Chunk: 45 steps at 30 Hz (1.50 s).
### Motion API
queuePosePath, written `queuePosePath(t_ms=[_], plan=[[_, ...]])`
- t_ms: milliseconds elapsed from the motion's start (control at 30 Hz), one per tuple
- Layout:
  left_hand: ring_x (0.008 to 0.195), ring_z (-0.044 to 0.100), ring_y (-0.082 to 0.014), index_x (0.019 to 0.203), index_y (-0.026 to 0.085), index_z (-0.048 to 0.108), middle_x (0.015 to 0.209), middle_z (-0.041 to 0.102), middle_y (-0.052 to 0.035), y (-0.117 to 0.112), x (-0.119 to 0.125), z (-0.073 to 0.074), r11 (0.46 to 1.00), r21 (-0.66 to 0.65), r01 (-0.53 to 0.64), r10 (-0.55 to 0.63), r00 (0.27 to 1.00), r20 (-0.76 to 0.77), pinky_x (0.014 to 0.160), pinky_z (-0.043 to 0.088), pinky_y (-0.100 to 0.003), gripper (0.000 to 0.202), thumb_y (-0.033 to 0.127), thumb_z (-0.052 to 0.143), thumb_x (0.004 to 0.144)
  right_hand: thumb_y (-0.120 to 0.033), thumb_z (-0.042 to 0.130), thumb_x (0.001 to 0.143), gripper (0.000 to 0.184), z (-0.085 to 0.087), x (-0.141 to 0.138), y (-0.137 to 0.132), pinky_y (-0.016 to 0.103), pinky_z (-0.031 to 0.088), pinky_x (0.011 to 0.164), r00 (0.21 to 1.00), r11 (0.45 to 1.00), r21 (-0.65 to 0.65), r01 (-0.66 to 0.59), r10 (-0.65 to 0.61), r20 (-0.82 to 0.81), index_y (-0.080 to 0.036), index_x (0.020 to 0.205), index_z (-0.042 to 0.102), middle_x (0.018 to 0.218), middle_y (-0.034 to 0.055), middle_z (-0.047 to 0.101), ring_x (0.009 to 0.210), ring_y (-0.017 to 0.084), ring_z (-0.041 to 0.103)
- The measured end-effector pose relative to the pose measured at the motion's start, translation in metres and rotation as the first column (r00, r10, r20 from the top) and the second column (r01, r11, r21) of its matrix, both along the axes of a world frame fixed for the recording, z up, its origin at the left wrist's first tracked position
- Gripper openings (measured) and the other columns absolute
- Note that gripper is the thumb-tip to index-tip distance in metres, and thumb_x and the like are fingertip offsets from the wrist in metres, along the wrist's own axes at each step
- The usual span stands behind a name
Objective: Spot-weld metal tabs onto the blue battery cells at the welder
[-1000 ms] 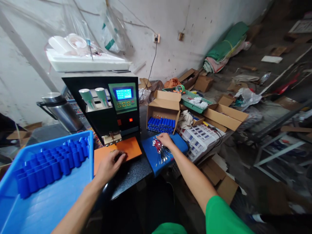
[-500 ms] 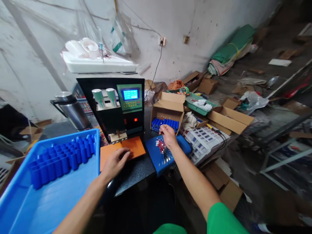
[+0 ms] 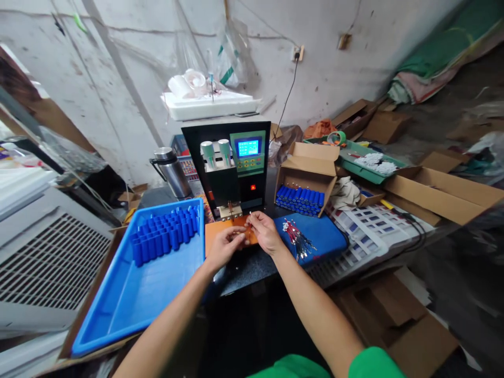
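My left hand point(image 3: 223, 245) and my right hand point(image 3: 263, 231) meet over the orange plate point(image 3: 212, 230) in front of the black spot-welding machine point(image 3: 232, 168). Together they pinch a thin red-and-black wire lead point(image 3: 249, 227), fingers closed on it just below the machine's electrode tip point(image 3: 230, 211). To the right of my right hand, a bundle of similar wire leads point(image 3: 298, 239) lies on a blue pad point(image 3: 323, 235).
A blue tray point(image 3: 129, 299) with several blue cylindrical cells point(image 3: 163, 236) sits at the left. An open cardboard box point(image 3: 309, 168) of blue cells stands behind the pad. A steel kettle point(image 3: 172, 170), green tray point(image 3: 368, 170), cardboard boxes and a white grille unit point(image 3: 43, 262) surround the bench.
My right hand left the wire bundle carrying one lead and moved left to the orange plate. My left hand rose off the plate to meet it. The camera swung left.
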<state>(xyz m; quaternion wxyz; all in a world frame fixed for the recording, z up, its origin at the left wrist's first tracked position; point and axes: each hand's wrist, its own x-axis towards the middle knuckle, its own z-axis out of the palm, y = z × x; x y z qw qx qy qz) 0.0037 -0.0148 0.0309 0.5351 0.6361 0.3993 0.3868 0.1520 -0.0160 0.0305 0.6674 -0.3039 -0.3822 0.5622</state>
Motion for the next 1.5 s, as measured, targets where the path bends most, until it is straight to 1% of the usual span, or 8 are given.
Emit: queuePosePath(t_ms=[333, 467, 567, 700, 833, 1133, 1233, 1500], plan=[[0.052, 0.054, -0.0109, 0.101, 0.012, 0.064, 0.065, 0.069, -0.0033, -0.004, -0.001, 0.007, 0.994, -0.037, 0.098, -0.100, 0.994, -0.047, 0.054, 0.042, -0.023, 0.039, 0.042, 0.064, 0.077, -0.045, 0.071, 0.078, 0.026, -0.020, -0.011, 0.009, 0.024, 0.045, 0.068, 1.000, 0.999, 0.034, 0.013, -0.014, 0.012, -0.021, 0.080, 0.061, 0.074, -0.0020, 0.056, 0.070, 0.012, 0.055], [0.049, 0.047, -0.0095, 0.085, 0.013, 0.066, 0.052, 0.056, 0.0029, -0.003, -0.001, 0.006, 0.995, 0.028, 0.093, -0.088, 0.985, -0.149, 0.050, 0.034, -0.022, 0.032, 0.043, 0.068, 0.074, -0.046, 0.072, 0.076, 0.029, -0.018, -0.012, 0.008, 0.024, 0.045, 0.068, 1.000, 1.000, 0.001, 0.024, -0.024, -0.002, -0.020, 0.079, 0.060, 0.075, -0.0018, 0.056, 0.070, 0.011, 0.054], [0.048, 0.043, -0.0084, 0.074, 0.014, 0.064, 0.052, 0.053, 0.0035, -0.002, 0.000, 0.005, 0.997, 0.052, 0.061, -0.051, 0.983, -0.175, 0.049, 0.031, -0.022, 0.031, 0.045, 0.066, 0.075, -0.047, 0.073, 0.073, 0.031, -0.013, -0.010, 0.008, 0.026, 0.046, 0.070, 0.999, 1.000, -0.021, 0.000, -0.001, -0.038, -0.020, 0.076, 0.059, 0.073, -0.0020, 0.055, 0.068, 0.012, 0.053], [0.050, 0.045, -0.0088, 0.077, 0.014, 0.064, 0.059, 0.057, 0.0014, -0.002, -0.001, 0.007, 0.998, 0.023, 0.053, -0.050, 0.990, -0.128, 0.050, 0.033, -0.022, 0.033, 0.047, 0.065, 0.076, -0.047, 0.073, 0.073, 0.031, -0.014, -0.005, 0.009, 0.025, 0.044, 0.069, 0.999, 0.999, -0.016, 0.043, -0.043, 0.016, -0.020, 0.075, 0.059, 0.070, -0.0021, 0.054, 0.067, 0.012, 0.052], [0.051, 0.046, -0.0099, 0.073, 0.015, 0.063, 0.054, 0.054, 0.0017, -0.002, -0.003, 0.009, 0.995, 0.018, 0.100, -0.097, 0.988, -0.119, 0.053, 0.035, -0.023, 0.036, 0.050, 0.060, 0.079, -0.050, 0.070, 0.075, 0.032, -0.019, -0.006, 0.012, 0.025, 0.045, 0.068, 0.988, 0.992, -0.005, 0.125, -0.124, 0.089, -0.020, 0.079, 0.059, 0.072, -0.0014, 0.056, 0.068, 0.012, 0.053], [0.049, 0.047, -0.0101, 0.072, 0.014, 0.062, 0.052, 0.057, 0.0000, 0.000, -0.004, 0.008, 0.990, -0.006, 0.140, -0.139, 0.981, -0.132, 0.052, 0.035, -0.023, 0.040, 0.052, 0.054, 0.082, -0.049, 0.073, 0.073, 0.033, -0.011, -0.020, 0.004, 0.024, 0.045, 0.064, 0.995, 0.998, -0.033, 0.052, -0.054, -0.086, -0.020, 0.076, 0.057, 0.072, -0.0020, 0.055, 0.065, 0.011, 0.053], [0.049, 0.047, -0.0093, 0.068, 0.015, 0.061, 0.052, 0.056, 0.0006, 0.000, -0.002, 0.005, 0.993, 0.040, 0.110, -0.103, 0.984, -0.146, 0.051, 0.035, -0.022, 0.040, 0.052, 0.058, 0.081, -0.051, 0.073, 0.072, 0.035, -0.008, -0.023, 0.002, 0.025, 0.045, 0.062, 0.994, 0.998, -0.054, 0.033, -0.039, -0.103, -0.021, 0.077, 0.055, 0.073, -0.0015, 0.054, 0.066, 0.012, 0.053], [0.052, 0.050, -0.0103, 0.079, 0.015, 0.065, 0.060, 0.059, 0.0012, -0.002, 0.000, 0.003, 0.987, 0.129, -0.100, 0.108, 0.992, -0.058, 0.052, 0.040, -0.023, 0.034, 0.049, 0.065, 0.077, -0.048, 0.071, 0.072, 0.032, -0.018, -0.026, 0.004, 0.026, 0.046, 0.068, 0.996, 0.997, -0.038, 0.069, -0.071, -0.059, -0.021, 0.076, 0.056, 0.073, -0.0015, 0.055, 0.068, 0.013, 0.053]])
